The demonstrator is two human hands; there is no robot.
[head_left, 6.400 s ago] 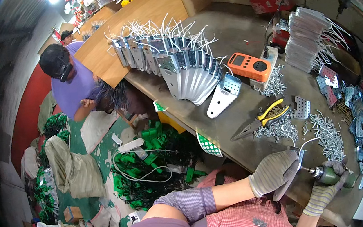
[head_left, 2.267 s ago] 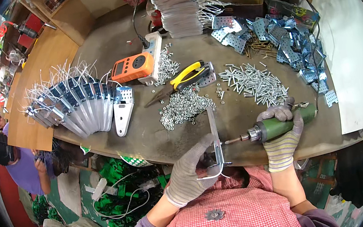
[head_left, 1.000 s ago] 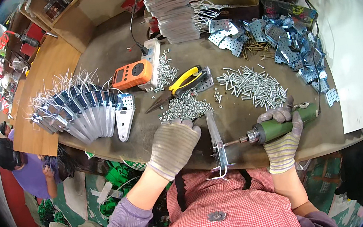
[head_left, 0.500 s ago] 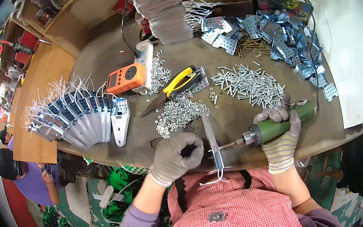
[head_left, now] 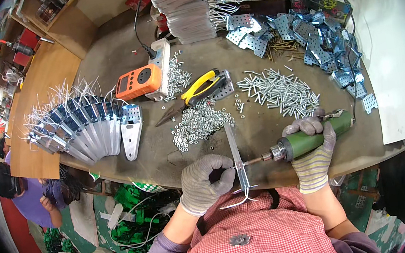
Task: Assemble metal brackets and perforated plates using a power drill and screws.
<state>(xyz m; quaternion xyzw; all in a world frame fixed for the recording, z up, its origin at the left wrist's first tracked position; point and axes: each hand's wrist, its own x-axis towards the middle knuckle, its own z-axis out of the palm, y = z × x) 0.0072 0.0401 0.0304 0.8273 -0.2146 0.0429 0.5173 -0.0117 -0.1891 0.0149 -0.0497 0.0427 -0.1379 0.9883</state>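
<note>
My right hand (head_left: 312,156), gloved, is wrapped round a green electric screwdriver (head_left: 310,141) lying sideways. Its bit meets the right side of a narrow silver metal piece (head_left: 237,160) with white wires at its near end. On the opposite side, my gloved left hand (head_left: 204,184) is closed in a pinch, thumb and forefinger tips against the piece where a bolt end sits. Whatever is between those fingertips is too small to make out. Just beyond lie a heap of small nuts (head_left: 195,130) and a heap of bolts (head_left: 279,93).
Yellow-handled pliers (head_left: 203,88) rest beyond the nuts, near an orange meter (head_left: 139,82) on a power strip. Wired metal pieces (head_left: 86,125) fan out at left. Perforated plates (head_left: 314,47) pile up at far right. A stack of clear-wrapped pieces (head_left: 181,13) stands at the back.
My left hand has moved right, up against the metal piece, from a small gap beside it. My right hand and the screwdriver have stayed nearly still.
</note>
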